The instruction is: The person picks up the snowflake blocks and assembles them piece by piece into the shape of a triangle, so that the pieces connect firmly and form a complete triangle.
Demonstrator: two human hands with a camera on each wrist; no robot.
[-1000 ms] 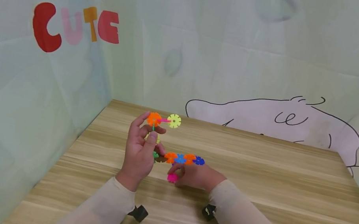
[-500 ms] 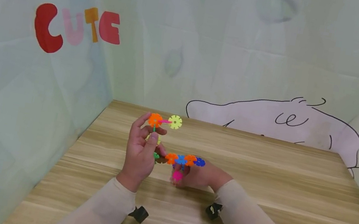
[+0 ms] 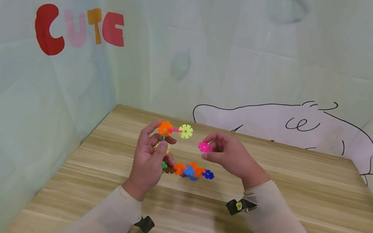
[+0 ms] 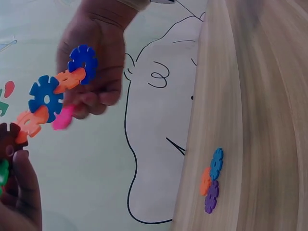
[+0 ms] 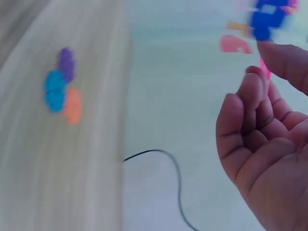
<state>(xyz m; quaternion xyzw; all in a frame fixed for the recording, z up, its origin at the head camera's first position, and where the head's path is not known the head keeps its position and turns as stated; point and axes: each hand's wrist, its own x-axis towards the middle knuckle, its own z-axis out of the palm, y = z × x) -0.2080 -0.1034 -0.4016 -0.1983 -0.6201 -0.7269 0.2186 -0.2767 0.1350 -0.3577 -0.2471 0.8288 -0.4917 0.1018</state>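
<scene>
In the head view my left hand (image 3: pixel 147 163) holds up a chain of notched plastic snowflake discs (image 3: pixel 179 169). Its upper end has an orange disc (image 3: pixel 165 128), a pink one seen edge-on and a yellow-green disc (image 3: pixel 185 131). Lower down, green, brown, orange and blue discs run to the right, ending in a dark blue disc (image 4: pixel 83 64). My right hand (image 3: pixel 232 154) pinches a single pink snowflake disc (image 3: pixel 204 147) between thumb and fingers, to the right of the yellow-green disc and apart from it. Part of the chain is hidden behind the left hand's fingers.
On the wooden table (image 3: pixel 287 226), a blue disc (image 4: pixel 217 163), an orange disc (image 4: pixel 205 181) and a purple disc (image 4: pixel 211 197) lie close together. In the head view they sit partly behind the chain. Printed fabric walls (image 3: pixel 198 52) stand at the left and back.
My right hand has risen from below the chain, up and to the right, with the pink disc in its fingers. The left hand and chain have shifted slightly right and down.
</scene>
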